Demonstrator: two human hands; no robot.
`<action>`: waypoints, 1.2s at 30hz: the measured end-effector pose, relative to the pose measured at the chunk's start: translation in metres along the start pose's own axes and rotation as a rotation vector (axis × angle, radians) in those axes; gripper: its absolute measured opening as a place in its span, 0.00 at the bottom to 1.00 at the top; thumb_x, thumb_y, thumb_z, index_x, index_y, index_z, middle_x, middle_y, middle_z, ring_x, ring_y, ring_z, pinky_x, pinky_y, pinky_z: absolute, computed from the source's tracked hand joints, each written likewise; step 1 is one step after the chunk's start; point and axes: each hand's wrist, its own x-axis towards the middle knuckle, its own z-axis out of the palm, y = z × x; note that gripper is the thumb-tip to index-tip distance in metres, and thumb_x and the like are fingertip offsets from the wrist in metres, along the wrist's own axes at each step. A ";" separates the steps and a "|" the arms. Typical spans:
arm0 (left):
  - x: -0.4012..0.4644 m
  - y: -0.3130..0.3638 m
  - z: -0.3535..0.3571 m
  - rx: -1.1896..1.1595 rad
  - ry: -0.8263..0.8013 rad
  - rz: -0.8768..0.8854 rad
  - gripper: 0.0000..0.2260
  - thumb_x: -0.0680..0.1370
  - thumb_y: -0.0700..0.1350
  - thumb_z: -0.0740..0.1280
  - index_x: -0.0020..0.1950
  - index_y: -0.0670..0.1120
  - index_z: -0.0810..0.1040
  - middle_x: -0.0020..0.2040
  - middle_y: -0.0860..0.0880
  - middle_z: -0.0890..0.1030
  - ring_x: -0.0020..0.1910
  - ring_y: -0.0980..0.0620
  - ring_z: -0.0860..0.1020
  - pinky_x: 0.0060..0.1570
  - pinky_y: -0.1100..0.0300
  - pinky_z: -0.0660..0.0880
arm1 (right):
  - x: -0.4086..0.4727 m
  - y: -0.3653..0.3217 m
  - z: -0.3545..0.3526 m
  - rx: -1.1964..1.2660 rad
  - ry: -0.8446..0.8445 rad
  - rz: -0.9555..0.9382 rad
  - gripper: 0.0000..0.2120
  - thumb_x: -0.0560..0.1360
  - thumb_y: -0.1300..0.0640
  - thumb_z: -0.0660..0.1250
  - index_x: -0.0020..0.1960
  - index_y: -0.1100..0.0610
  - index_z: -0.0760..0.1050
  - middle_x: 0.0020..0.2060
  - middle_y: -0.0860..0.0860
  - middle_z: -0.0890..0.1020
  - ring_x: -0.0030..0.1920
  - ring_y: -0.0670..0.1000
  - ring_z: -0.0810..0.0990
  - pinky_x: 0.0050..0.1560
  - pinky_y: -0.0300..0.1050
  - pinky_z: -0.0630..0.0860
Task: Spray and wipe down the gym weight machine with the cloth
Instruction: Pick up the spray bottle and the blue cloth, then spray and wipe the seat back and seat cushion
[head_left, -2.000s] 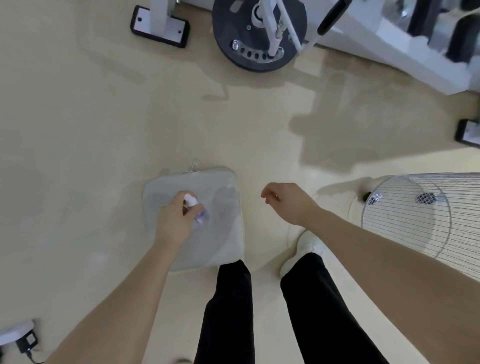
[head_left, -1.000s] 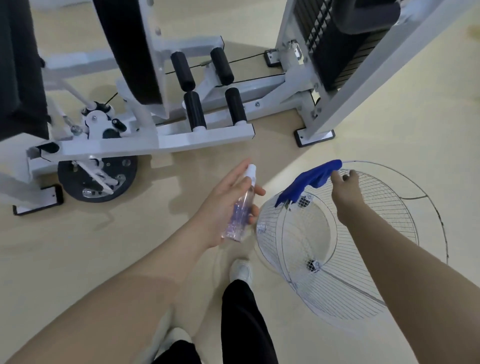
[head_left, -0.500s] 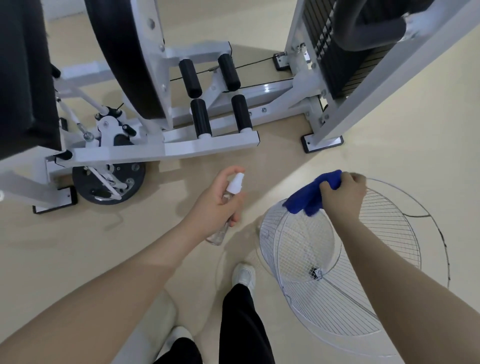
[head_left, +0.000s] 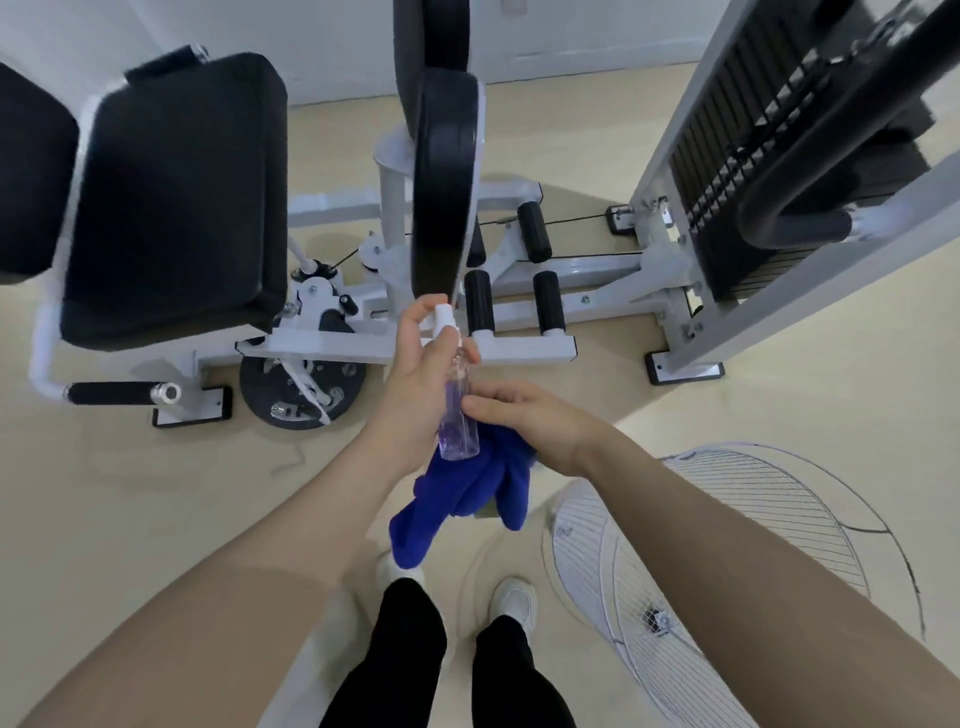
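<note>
While the person stands facing the weight machine (head_left: 332, 343), both bare forearms reach forward and meet in front of it. Furthest left is one large black seat pad (head_left: 176, 202), tilted, on the white frame, with one black-gripped handle (head_left: 122, 393) sticking out low beside it and one dark round plate (head_left: 301, 387) near the floor. Coming in from the lower left, the left hand (head_left: 415, 379) is raised with its fingers curled round a clear spray bottle (head_left: 457, 410), one finger up by the white nozzle at the top; the bottle stands nearly upright, with purple liquid in its lower part. Behind the nozzle rises one narrow black upright pad (head_left: 444, 176), seen edge-on. Past it I count four black foam rollers (head_left: 540, 275) on the low white bars, two nearer and two farther.

Just below the bottle hangs one blue cloth (head_left: 462, 493), bunched, drooping in folds toward the floor. The right hand (head_left: 535, 421) holds it from above, palm down, its fingers reaching left so that the fingertips touch the bottle's side; how the cloth is gripped underneath I cannot tell. Below, two black trouser legs and two white shoes (head_left: 514, 603) stand on the pale floor (head_left: 130, 499).

To the right lie wire fan guards (head_left: 727, 530), overlapping, at least two. Above them stands the white upright with one black weight stack (head_left: 727, 171) and a curved black padded bar (head_left: 810, 171) in front of it.
</note>
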 end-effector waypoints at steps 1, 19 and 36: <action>0.001 0.003 -0.012 0.071 0.001 0.020 0.10 0.82 0.44 0.54 0.58 0.58 0.66 0.41 0.48 0.76 0.37 0.51 0.74 0.37 0.57 0.73 | 0.008 -0.004 0.007 -0.028 -0.007 -0.003 0.16 0.74 0.52 0.64 0.56 0.60 0.75 0.52 0.59 0.80 0.53 0.57 0.77 0.64 0.55 0.70; 0.059 0.052 -0.218 0.506 0.357 0.112 0.14 0.81 0.44 0.55 0.67 0.55 0.65 0.46 0.51 0.79 0.43 0.52 0.77 0.40 0.63 0.73 | 0.169 -0.093 0.160 -0.635 0.145 -0.039 0.13 0.76 0.52 0.65 0.58 0.56 0.71 0.45 0.49 0.79 0.44 0.51 0.77 0.45 0.41 0.74; 0.070 0.109 -0.342 0.777 0.543 0.203 0.26 0.79 0.45 0.62 0.74 0.57 0.57 0.44 0.44 0.76 0.42 0.47 0.76 0.43 0.57 0.73 | 0.275 -0.190 0.209 -0.880 -0.063 -0.077 0.16 0.69 0.55 0.67 0.56 0.56 0.72 0.49 0.49 0.77 0.48 0.50 0.75 0.50 0.43 0.72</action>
